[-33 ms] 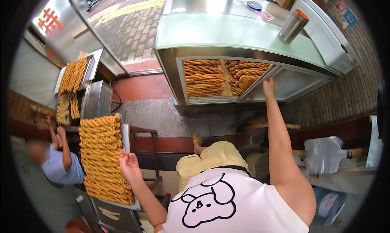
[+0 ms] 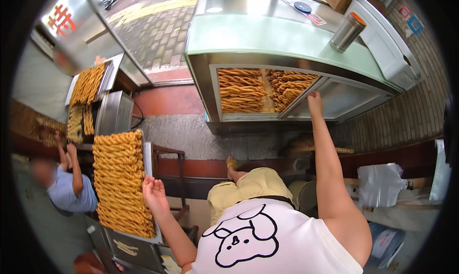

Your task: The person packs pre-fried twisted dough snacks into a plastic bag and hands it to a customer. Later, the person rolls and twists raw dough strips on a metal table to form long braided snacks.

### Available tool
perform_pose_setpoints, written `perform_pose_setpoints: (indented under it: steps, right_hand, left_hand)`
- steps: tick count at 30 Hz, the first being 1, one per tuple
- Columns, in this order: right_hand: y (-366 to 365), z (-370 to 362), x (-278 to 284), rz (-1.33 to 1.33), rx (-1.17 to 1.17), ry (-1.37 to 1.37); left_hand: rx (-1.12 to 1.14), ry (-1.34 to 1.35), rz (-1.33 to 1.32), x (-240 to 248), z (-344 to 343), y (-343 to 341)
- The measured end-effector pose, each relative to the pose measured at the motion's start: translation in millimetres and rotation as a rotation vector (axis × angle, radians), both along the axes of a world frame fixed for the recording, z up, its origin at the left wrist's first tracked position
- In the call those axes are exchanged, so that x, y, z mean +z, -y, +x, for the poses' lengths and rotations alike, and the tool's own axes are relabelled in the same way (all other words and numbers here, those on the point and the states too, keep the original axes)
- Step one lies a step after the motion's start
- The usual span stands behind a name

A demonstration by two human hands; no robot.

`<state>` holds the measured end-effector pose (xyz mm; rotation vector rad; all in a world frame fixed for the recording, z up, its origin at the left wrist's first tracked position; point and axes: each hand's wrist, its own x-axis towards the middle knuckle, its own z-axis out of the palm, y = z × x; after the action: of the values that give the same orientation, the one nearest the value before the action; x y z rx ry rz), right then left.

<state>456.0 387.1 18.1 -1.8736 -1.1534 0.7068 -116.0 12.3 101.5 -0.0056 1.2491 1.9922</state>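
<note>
With my right arm stretched forward, my right hand [image 2: 314,103] grips the edge of the frosted sliding door [image 2: 342,99] on the display cabinet [image 2: 215,102]. The door stands slid to the right. Through the opening show two piles of fried dough twists [image 2: 241,91], a lighter one at left and a darker one at right. My left hand [image 2: 154,193] holds nothing; its fingers are loosely spread beside a metal tray [image 2: 148,159] heaped with golden dough twists [image 2: 122,181]. Whether that hand touches the tray I cannot tell.
A steel canister with an orange lid [image 2: 347,32] and a white appliance [image 2: 382,44] stand on the cabinet. Another person [image 2: 71,188] works at the left, near more twists [image 2: 88,85]. Clear plastic bags [image 2: 381,182] hang at the right. A dark table leg [image 2: 181,178] stands beside my left arm.
</note>
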Motion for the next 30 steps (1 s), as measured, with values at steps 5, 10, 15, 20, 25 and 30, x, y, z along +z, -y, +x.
perform_pose_setpoints:
  steps: [5,10,15,20,25,30]
  right_hand:
    - [-7.8,-59.2,-28.7,0.125,0.402,-0.336]
    - [12.9,-158.6,7.1,0.058,0.556,-0.426]
    - [15.3,-227.1,23.6,0.040,0.801,-0.470]
    - [-16.0,-265.7,-19.5,0.058,0.950,-0.379]
    - [-19.0,-298.5,-36.1,0.088,1.033,-0.289]
    - [-1.2,-331.3,-60.8,0.142,0.982,-0.077]
  left_hand:
    - [0.008,0.158,0.003,-3.9,47.8,32.2]
    - [0.076,0.169,0.064,13.9,80.3,65.4]
    - [0.322,0.143,0.014,14.1,118.4,115.3]
    - [0.575,0.157,0.024,-2.2,180.7,154.2]
    - [0.790,0.253,0.086,3.9,256.2,178.5]
    - [1.027,0.287,0.128,-2.6,321.7,233.3]
